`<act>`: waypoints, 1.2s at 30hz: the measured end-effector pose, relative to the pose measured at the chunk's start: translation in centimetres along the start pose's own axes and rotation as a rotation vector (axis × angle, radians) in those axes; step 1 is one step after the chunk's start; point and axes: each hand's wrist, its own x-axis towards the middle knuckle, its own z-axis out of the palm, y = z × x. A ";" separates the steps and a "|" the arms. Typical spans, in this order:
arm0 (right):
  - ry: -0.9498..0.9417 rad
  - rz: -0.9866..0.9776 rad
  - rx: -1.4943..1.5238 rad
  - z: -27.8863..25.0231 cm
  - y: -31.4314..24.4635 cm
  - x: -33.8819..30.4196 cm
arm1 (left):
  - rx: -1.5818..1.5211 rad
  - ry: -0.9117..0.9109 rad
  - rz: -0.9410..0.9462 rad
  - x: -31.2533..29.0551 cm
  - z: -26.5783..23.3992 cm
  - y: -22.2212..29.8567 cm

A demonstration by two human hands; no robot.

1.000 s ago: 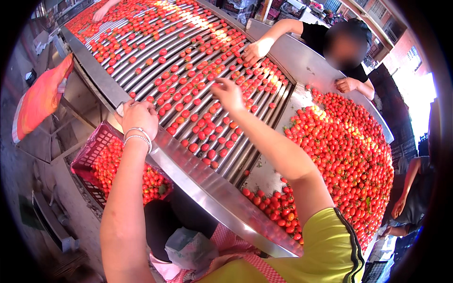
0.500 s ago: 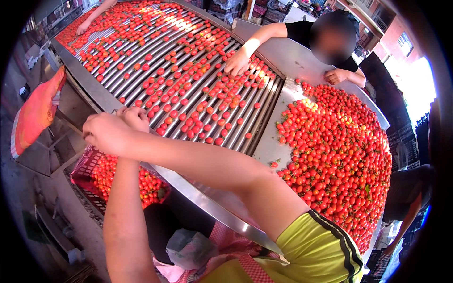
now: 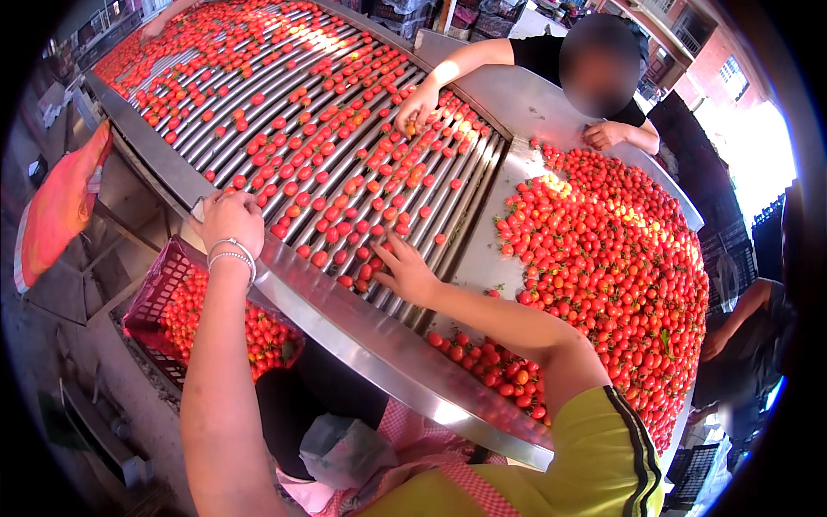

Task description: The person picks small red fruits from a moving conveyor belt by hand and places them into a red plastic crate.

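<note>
Small red tomatoes (image 3: 349,185) lie scattered over the metal roller conveyor (image 3: 250,146). My right hand (image 3: 405,271) reaches over its near edge, fingers spread and pointing among the tomatoes, with nothing visibly held. At the conveyor's metal rim (image 3: 293,276), my left hand (image 3: 233,222) rests with its fingers bent over; what is under them is hidden. Two bracelets (image 3: 233,256) circle the left wrist. Below that hand stands a dark red plastic crate (image 3: 155,293) holding many tomatoes.
A big heap of tomatoes (image 3: 603,302) fills the metal tray on the right. Across the conveyor, a co-worker's hand (image 3: 418,108) touches tomatoes; another person's hand (image 3: 155,26) is blurred at the far left. An orange-red sack (image 3: 60,211) hangs at left.
My right hand has moved from beside my left hand, rightward onto the rollers. Tomatoes on the conveyor have shifted leftward. The co-worker's hand has moved slightly left.
</note>
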 end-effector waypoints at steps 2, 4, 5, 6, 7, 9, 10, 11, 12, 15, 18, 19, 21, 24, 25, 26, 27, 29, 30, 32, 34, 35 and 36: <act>-0.055 0.014 0.013 -1.3 0.2 -3.7 | 0.004 -0.014 0.004 0.1 0.3 -0.1; -0.106 0.027 0.032 -3.6 0.3 -6.5 | 0.005 -0.014 -0.002 0.1 0.7 -0.2; -0.142 0.059 0.025 -5.1 0.5 -7.8 | -0.001 -0.005 -0.004 0.1 0.7 -0.3; -0.176 0.093 0.018 -6.6 1.2 -9.0 | 0.000 -0.002 0.000 0.0 0.7 -0.1; -0.196 0.149 -0.029 -8.3 2.3 -10.3 | -0.004 -0.005 0.002 0.0 0.7 0.2; -0.257 0.288 -0.212 -12.5 4.2 -12.9 | -0.019 0.002 0.024 -0.1 1.1 0.5; -0.299 0.355 -0.336 -15.0 4.0 -13.2 | -0.008 0.011 0.027 0.1 1.0 0.1; -0.400 0.557 -0.378 -17.8 2.6 -12.4 | 0.005 0.004 0.013 0.0 1.2 -0.4; -0.408 0.579 -0.527 -19.6 4.2 -14.0 | -0.004 0.015 0.018 -0.1 1.1 -0.2; -0.522 0.899 -0.629 -23.1 5.7 -16.2 | 0.007 0.020 0.019 -0.1 1.3 -0.3; -0.565 0.896 -0.595 -22.7 5.8 -16.0 | 0.006 0.050 0.015 0.1 1.7 -0.7; -0.585 0.943 -0.597 -21.7 5.3 -15.2 | 0.011 0.052 0.014 0.1 1.6 -0.7; -0.605 0.996 -0.600 -20.4 5.8 -14.5 | 0.006 0.028 0.018 0.3 1.9 -0.3; -0.632 0.969 -0.633 -18.8 6.8 -12.6 | -0.015 0.033 0.007 0.0 1.7 -0.3; -0.634 0.963 -0.634 -18.3 6.7 -11.8 | -0.029 0.039 0.006 -0.2 1.6 -0.4; -0.603 0.917 -0.568 -17.6 6.7 -11.2 | -0.028 0.041 0.000 -0.3 1.3 -0.4; -0.575 0.874 -0.503 -17.0 7.1 -10.7 | -0.023 0.035 0.003 -0.3 1.1 -0.5; -0.503 0.788 -0.218 -15.9 7.8 -9.6 | -0.029 0.022 0.014 -0.1 1.6 -0.1; -0.389 0.630 -0.239 -14.3 9.2 -9.8 | -0.044 0.030 0.019 0.0 1.9 0.3; -0.157 0.568 0.264 -12.4 6.6 -6.1 | -0.034 0.045 0.005 0.0 1.6 -0.3; -0.045 0.462 0.372 -9.9 6.2 -3.0 | -0.024 0.049 0.004 -0.1 1.4 -0.5; 0.035 0.304 0.319 -9.0 5.4 -1.2 | -0.019 0.046 0.001 -0.2 1.4 -0.4; 0.118 0.154 0.256 -8.2 5.0 0.5 | -0.028 0.022 0.011 -0.3 1.6 0.2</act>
